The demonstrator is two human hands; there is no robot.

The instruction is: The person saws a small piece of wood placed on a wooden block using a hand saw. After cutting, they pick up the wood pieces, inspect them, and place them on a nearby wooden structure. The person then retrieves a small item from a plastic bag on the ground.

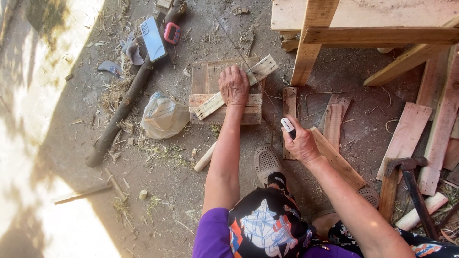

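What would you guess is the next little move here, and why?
Probably bringing the saw down onto the wooden strip. The left hand already presses that strip flat on the wooden block, while the right hand grips the saw's handle.

The slat (234, 88) under the left hand (234, 85) is pale, rough-sawn wood, lying on a block (203, 79) of weathered, greyish boards. The right hand (301, 143) closes on a handle (288, 126) of smooth, white, slightly glossy plastic. The floor (71, 143) is matt packed earth strewn with dry straw. The bag (163, 116) is thin, crinkled, shiny plastic. The phone (153, 38) has a glossy back. The hammer (407, 165) has a dull, dark metal head. The planks (406, 136) are reddish, unfinished wood. The shoe (266, 162) is matt perforated rubber or plastic.
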